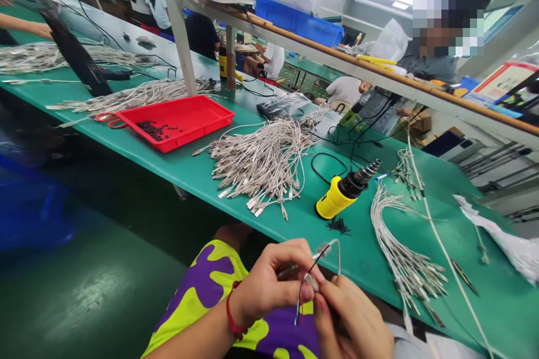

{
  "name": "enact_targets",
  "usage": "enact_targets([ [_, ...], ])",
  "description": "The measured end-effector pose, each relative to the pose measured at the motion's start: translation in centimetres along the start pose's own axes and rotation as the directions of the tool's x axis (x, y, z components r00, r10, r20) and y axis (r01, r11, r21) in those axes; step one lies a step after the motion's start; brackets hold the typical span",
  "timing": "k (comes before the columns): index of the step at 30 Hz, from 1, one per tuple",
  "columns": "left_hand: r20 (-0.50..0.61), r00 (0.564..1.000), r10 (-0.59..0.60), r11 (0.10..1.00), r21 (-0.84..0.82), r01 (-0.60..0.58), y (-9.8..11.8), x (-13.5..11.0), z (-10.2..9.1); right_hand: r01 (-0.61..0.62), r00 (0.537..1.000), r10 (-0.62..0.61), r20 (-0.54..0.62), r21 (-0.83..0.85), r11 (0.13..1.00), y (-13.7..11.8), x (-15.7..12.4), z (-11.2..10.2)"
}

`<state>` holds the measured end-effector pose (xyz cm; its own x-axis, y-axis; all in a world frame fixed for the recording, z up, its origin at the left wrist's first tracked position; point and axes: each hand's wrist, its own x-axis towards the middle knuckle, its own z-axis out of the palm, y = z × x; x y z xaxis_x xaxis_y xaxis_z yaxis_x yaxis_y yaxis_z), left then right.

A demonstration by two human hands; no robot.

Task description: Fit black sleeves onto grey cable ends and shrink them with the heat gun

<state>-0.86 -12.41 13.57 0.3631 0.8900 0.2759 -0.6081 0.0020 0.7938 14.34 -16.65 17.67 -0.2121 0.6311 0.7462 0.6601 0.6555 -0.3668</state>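
Head view — left hand and right hand together pinch one cable, thin wires dangling. Heat gun stands beyond — black bits at its base.

The held cable was whitish, its wires black and red. The shorts were purple-blotched lime.

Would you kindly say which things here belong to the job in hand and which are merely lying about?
Likely in the job:
held cable
heaped cables
yellow heat gun
small black pieces beside it

Probably lying about:
blue shelf bin
plastic bag
pen-like tool
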Motion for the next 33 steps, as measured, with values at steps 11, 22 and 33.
enact_targets([
  [11, -0.019, 1.0, -0.018, 0.999, -0.034, 0.018, -0.3, 0.2, 0.2, -0.081, 0.996, 0.084, -0.03, 0.103, 0.991, -0.4, -0.2, 0.1],
  [22, -0.055, 0.997, -0.047, 0.994, -0.101, 0.041, -0.1, 0.0, 0.8, -0.148, 0.989, 0.14, 0.052, 0.194, 0.97, -0.3, -0.3, -0.2],
  [33, -0.081, 0.994, -0.071, 0.976, -0.211, 0.053, 0.0, -0.2, 2.0, -0.144, 0.989, 0.144, 0.019, 0.239, 0.96, -0.1, -0.5, -0.1],
])
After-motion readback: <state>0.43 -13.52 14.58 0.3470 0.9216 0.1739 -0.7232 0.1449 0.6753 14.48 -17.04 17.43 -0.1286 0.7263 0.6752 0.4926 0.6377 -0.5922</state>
